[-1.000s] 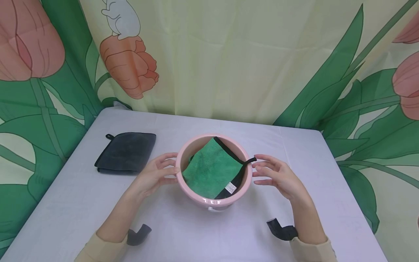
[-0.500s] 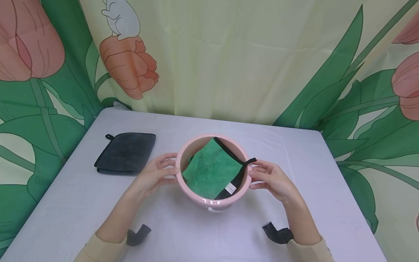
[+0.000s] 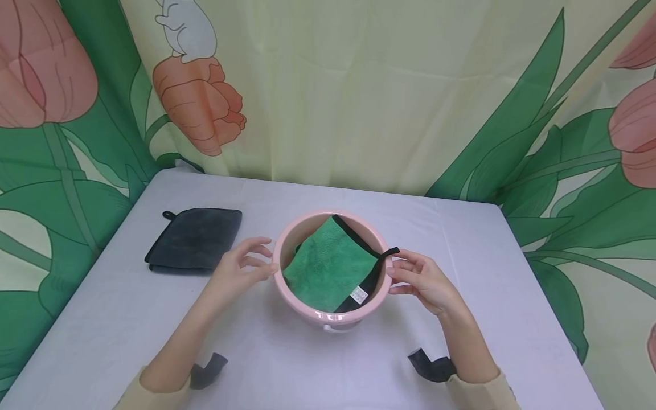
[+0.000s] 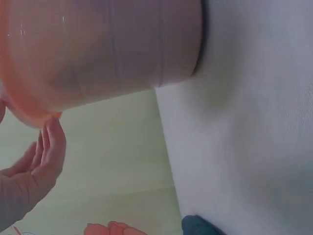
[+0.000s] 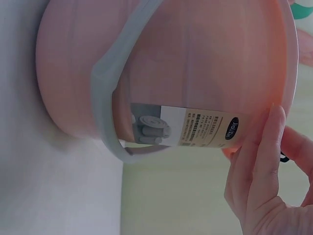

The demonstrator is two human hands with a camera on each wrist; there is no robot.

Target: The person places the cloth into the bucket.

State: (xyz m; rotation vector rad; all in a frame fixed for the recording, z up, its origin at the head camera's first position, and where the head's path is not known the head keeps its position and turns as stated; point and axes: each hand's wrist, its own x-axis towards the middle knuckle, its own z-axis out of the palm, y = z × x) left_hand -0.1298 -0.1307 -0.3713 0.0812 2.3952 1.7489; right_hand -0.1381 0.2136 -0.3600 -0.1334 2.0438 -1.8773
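Observation:
A pink bucket [image 3: 310, 312] stands on the white-covered table, and a green cloth [image 3: 333, 265] with black edging and a white label lies inside it. The cloth's black loop [image 3: 390, 251] hangs over the right of the rim. My left hand [image 3: 242, 267] is at the left rim, thumb tip right at it, the other fingers loosely extended. On the opposite side my right hand [image 3: 425, 280] grips the rim between thumb and fingers. A paper label [image 5: 183, 126] and a grey handle [image 5: 103, 93] show on the bucket's side in the right wrist view.
A folded dark grey cloth [image 3: 197, 239] with a small loop lies on the table [image 3: 307, 370] at the left. Behind the table's back edge hangs a curtain [image 3: 348, 102] printed with tulips and a rabbit.
My right hand has come in to the bucket's right rim and taken hold. My left hand's fingers have drawn slightly back from the left rim. The bucket stands almost where it was.

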